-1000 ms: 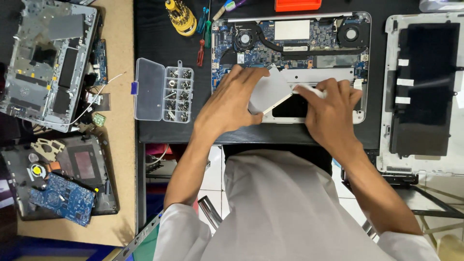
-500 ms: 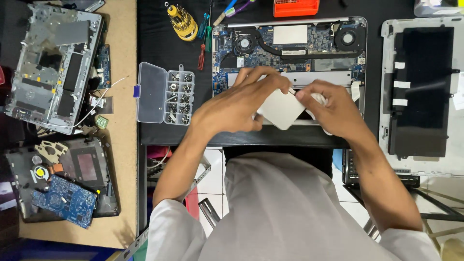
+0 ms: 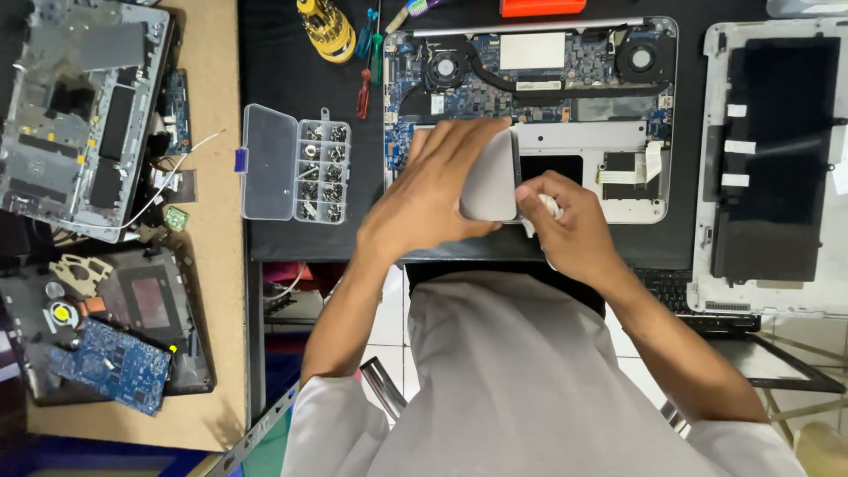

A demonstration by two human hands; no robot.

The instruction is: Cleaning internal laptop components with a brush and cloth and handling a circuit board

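Grip: left hand (image 3: pixel 433 199) clasps a flat grey panel (image 3: pixel 490 177); right hand (image 3: pixel 574 234) pinches its lower edge, seemingly with a white cloth.
Panel position: over the opened laptop's (image 3: pixel 530 115) lower half, on the black desk (image 3: pixel 291 97).
Nearby: clear screw box (image 3: pixel 296 163) to the left.

A black tabletop (image 3: pixel 283 106) fills the far middle and right of the scene. To its left lies a tan wooden tabletop (image 3: pixel 216 291), running from far to near. Below the black top's near edge, white floor tiles (image 3: pixel 389 327) show between the two. Light is even and bright, with soft shadows.
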